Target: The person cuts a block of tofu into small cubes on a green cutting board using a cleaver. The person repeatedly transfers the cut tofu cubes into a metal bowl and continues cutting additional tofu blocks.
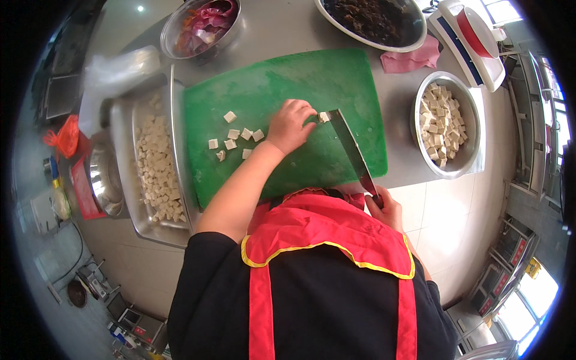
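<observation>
My right hand (388, 210) is closed round the dark handle of a knife (352, 148), whose long blade reaches over the green cutting board (333, 72). At the blade's far end sits a pale tofu cube (323, 117). My left hand (292, 123) is just left of that cube, thumb and fingers apart, with nothing seen in it. Several more cubes (233, 134) lie loose on the board's left part. Many tofu cubes fill a steel bowl (473, 130) at the right. A deep rectangular steel tray (175, 135) along the board's left edge holds smaller-looking pale cubes (157, 171).
Behind the board stand a steel bowl of red and purple scraps (209, 27) and a bowl of dark, wet food (369, 20). A pink cloth (411, 56) and a kitchen scale (468, 49) are at the back right. Clear plastic (121, 67) lies behind the tray.
</observation>
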Motion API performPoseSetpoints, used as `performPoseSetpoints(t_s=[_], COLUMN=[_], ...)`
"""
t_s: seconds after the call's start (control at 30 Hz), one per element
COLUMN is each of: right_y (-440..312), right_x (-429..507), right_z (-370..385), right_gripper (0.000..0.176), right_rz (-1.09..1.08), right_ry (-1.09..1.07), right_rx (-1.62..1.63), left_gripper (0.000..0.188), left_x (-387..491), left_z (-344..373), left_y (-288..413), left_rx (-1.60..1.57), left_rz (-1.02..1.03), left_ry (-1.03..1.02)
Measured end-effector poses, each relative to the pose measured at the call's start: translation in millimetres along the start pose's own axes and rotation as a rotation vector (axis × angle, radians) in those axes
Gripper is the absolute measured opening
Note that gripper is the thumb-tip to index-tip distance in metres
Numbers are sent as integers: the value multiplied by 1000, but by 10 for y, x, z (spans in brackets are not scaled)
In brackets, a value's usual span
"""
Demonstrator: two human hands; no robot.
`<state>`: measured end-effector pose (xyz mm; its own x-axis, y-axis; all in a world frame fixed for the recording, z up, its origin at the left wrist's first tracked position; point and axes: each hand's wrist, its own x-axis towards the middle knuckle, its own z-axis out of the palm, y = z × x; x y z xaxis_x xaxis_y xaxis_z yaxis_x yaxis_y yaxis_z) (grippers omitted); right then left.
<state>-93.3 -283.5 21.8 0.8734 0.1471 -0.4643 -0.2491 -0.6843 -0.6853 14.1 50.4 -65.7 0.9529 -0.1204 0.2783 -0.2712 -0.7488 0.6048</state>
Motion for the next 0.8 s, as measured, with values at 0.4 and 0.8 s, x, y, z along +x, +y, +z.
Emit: performPoseSetpoints(t_s=[0.4, 0.8], right_y=[-382, -345], right_x=[77, 38], right_z=[109, 97], right_gripper=[29, 24], right_rz=[133, 39], right_ry=[-67, 58], right_rx=[37, 108], left_gripper=[17, 54], left_x=[97, -274], left_z=[297, -265], left_y=[89, -30], left_rx=[-67, -104], left_rz=[17, -123], left_ry=[37, -195])
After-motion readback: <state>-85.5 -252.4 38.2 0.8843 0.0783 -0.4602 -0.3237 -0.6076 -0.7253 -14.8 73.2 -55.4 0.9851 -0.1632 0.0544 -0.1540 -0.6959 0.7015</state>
